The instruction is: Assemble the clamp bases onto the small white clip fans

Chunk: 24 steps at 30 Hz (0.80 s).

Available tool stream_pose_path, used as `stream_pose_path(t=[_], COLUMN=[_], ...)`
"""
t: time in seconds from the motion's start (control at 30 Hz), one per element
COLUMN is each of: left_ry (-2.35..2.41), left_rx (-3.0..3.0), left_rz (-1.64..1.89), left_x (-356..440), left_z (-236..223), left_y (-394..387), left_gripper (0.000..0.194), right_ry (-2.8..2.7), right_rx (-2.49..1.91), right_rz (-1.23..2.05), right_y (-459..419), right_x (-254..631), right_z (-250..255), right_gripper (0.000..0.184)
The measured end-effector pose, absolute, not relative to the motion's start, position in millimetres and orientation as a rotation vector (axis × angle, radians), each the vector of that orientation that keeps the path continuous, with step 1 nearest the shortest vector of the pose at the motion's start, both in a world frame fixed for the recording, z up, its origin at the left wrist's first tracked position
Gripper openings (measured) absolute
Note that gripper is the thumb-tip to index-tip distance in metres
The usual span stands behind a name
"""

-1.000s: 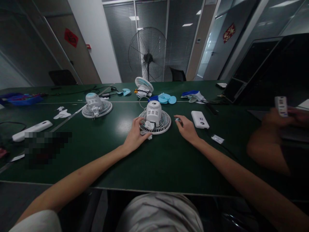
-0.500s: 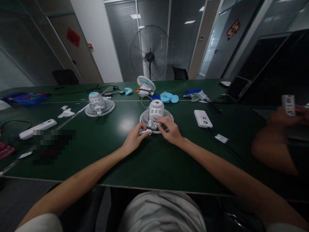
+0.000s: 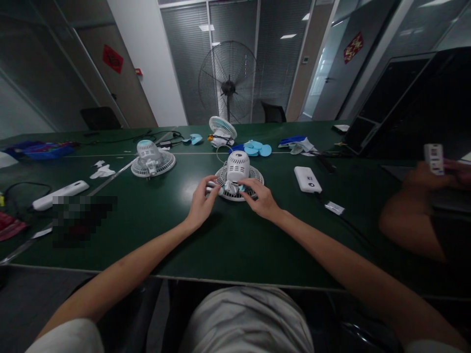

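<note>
Face down on the green table in front of me lies a small white fan (image 3: 238,165), its round motor housing on top of the ribbed grille. My left hand (image 3: 200,203) is closed on a small white plastic part (image 3: 213,186) at the near left edge of the grille. At the fan's near side, my right hand (image 3: 263,198) pinches the fan by its white bracket (image 3: 231,187), where a bit of light blue shows between the fingertips. The fingers partly hide both contact spots.
A second small fan (image 3: 152,162) lies at left, a third (image 3: 222,130) at the back. Light blue fan blades (image 3: 257,148) sit behind mine. A white power bank (image 3: 307,179) lies at right, a white power strip (image 3: 61,194) at left. A co-worker's arm (image 3: 408,215) rests far right.
My left hand has moved slightly up and left with the white part, away from the bracket. The right hand stays at the fan in nearly the same place.
</note>
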<state>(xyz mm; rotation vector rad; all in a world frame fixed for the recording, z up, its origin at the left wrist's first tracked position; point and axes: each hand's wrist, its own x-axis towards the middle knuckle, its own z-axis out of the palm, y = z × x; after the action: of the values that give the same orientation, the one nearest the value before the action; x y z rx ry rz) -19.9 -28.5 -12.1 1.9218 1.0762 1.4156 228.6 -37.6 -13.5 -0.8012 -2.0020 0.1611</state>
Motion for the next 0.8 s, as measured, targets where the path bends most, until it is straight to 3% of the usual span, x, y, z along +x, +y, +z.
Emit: stream_pose_path(t=[0.13,0.43,0.53,0.67,0.8], left_ry=[0.987,1.112,0.952,0.86,0.821], left_rx=[1.914,2.393,2.748,2.965,2.894], left_rz=[1.449,1.158,0.887,0.339,0.42], left_x=[-20,-35,-36,-25,-21], left_z=[-12,-8,5,15,10], left_y=[-27,-22,-35,-54,-56], left_gripper=[0.028,0.017,0.018,0.035,0.029], right_ry=[-2.029,-2.076,-2.076,-2.077,-2.086], right_rx=[-0.78,-0.744,-0.751,-0.747,-0.743], right_rz=[0.209,0.168,0.155,0.136,0.124], right_y=[-37,-34,-35,-35,-35], right_x=[230,227,226,226,227], right_z=[-13,-17,-17,-17,-17], right_gripper=[0.04,0.042,0.042,0.042,0.043])
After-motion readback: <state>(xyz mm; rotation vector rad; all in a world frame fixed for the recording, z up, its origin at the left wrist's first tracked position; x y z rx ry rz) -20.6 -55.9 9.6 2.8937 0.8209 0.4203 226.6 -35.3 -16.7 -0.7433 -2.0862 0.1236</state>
